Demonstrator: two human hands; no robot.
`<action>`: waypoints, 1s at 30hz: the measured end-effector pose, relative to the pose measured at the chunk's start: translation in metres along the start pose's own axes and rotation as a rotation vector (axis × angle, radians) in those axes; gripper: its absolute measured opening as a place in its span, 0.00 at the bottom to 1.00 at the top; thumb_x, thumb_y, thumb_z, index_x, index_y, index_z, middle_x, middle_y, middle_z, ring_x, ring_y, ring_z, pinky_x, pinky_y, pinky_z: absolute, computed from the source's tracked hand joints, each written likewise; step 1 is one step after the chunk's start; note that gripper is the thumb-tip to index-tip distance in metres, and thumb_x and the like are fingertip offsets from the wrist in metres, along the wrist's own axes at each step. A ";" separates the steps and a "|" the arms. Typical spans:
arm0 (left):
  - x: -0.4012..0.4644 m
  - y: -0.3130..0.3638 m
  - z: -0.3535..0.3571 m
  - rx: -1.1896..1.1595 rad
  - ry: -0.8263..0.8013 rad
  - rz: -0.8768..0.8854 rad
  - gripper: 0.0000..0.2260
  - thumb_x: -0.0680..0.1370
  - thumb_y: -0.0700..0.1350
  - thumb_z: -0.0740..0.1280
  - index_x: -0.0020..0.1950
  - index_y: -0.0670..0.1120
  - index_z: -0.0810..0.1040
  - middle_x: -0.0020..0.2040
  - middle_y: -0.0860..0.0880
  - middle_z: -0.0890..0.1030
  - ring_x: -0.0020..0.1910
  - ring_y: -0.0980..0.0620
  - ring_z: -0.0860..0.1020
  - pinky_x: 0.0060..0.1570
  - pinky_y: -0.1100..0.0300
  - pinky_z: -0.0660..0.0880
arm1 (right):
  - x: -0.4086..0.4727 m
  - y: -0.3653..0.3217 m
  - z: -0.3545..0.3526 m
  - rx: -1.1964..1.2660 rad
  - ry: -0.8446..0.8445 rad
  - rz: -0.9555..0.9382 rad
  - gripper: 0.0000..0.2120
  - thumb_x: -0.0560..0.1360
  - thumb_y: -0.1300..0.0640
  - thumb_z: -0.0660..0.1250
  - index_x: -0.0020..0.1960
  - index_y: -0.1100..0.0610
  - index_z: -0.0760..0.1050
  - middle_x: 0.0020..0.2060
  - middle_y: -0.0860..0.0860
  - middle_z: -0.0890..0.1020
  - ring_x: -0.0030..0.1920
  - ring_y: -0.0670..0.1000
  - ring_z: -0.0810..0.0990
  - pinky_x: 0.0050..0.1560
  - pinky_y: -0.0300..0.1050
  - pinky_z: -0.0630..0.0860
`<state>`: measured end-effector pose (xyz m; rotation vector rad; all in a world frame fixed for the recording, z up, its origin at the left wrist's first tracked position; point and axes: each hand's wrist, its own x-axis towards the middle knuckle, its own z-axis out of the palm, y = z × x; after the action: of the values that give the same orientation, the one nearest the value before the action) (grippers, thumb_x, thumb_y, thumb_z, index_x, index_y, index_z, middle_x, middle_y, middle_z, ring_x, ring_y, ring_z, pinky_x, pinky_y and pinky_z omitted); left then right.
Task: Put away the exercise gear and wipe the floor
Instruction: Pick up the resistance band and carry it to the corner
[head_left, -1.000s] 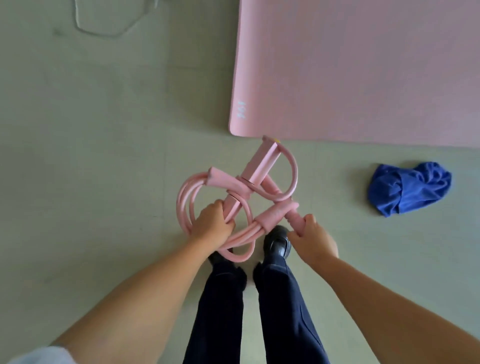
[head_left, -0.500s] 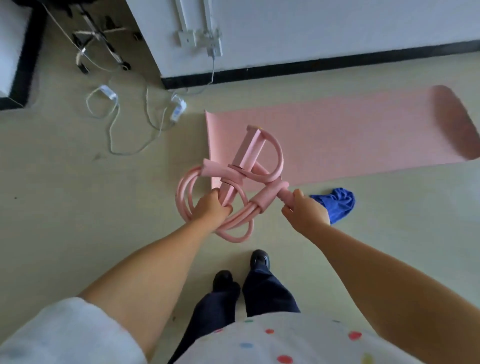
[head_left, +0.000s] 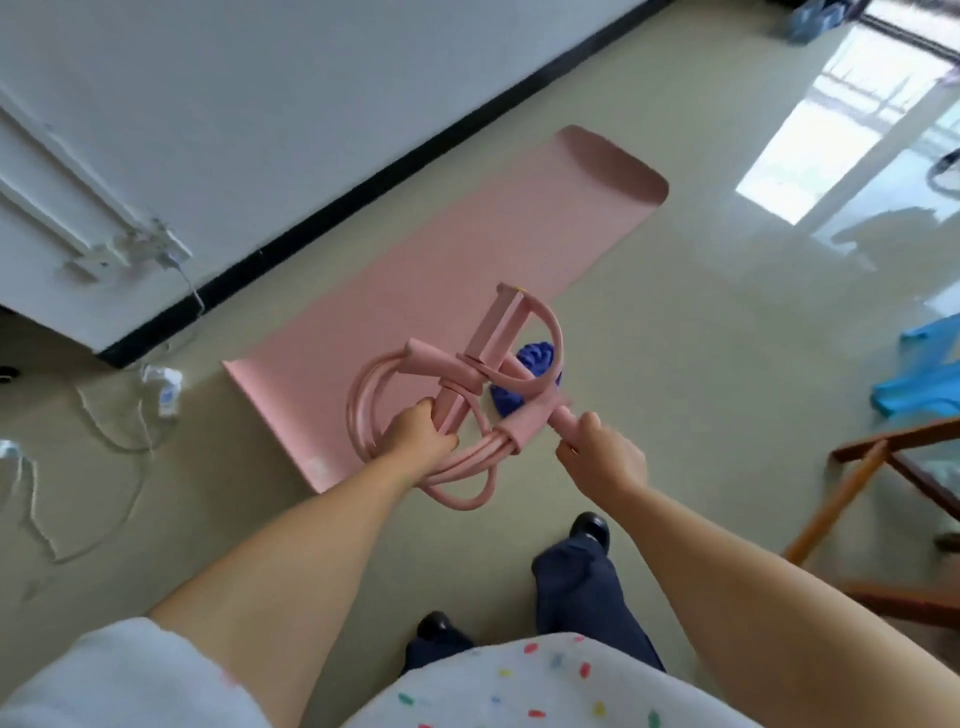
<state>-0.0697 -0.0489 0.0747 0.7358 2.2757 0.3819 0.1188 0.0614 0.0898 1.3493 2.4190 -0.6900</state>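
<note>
Your pink resistance band (head_left: 467, 400), bundled in loops, hides most of the blue cloth (head_left: 524, 384) lying on the floor (head_left: 675, 322) behind it; only crumpled folds show through the loops. Since half a second ago your view has swung right, so the pink mat (head_left: 415, 270) now runs diagonally toward the upper right, and wooden furniture (head_left: 857, 478) has come in at the right edge. Your left hand (head_left: 415, 434) clenches the loops and flat pedal, your right hand (head_left: 602, 457) grasps a foam handle. The bundle hangs above the floor before you, its pedal's long axis pointing up and slightly right.
</note>
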 end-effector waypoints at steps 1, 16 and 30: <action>0.008 0.020 0.007 0.015 -0.017 0.030 0.12 0.72 0.43 0.65 0.55 0.47 0.74 0.45 0.47 0.79 0.44 0.44 0.77 0.42 0.57 0.72 | 0.004 0.017 -0.006 0.032 0.011 0.038 0.09 0.79 0.57 0.54 0.57 0.52 0.66 0.49 0.54 0.77 0.47 0.58 0.79 0.46 0.49 0.77; 0.135 0.380 0.138 0.149 -0.180 0.335 0.10 0.70 0.44 0.66 0.51 0.48 0.75 0.43 0.48 0.79 0.44 0.45 0.78 0.47 0.53 0.76 | 0.131 0.323 -0.156 0.239 0.156 0.457 0.11 0.75 0.50 0.59 0.52 0.55 0.68 0.48 0.52 0.80 0.48 0.56 0.79 0.41 0.46 0.70; 0.372 0.655 0.141 0.247 -0.254 0.422 0.13 0.72 0.46 0.65 0.56 0.49 0.74 0.45 0.48 0.79 0.43 0.46 0.77 0.43 0.57 0.73 | 0.375 0.450 -0.337 0.270 0.181 0.531 0.10 0.75 0.51 0.58 0.54 0.54 0.68 0.51 0.52 0.80 0.51 0.57 0.79 0.41 0.44 0.68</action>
<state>0.0692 0.7045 0.0772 1.3218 1.9398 0.1853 0.3018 0.7116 0.0807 2.1313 1.9865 -0.7863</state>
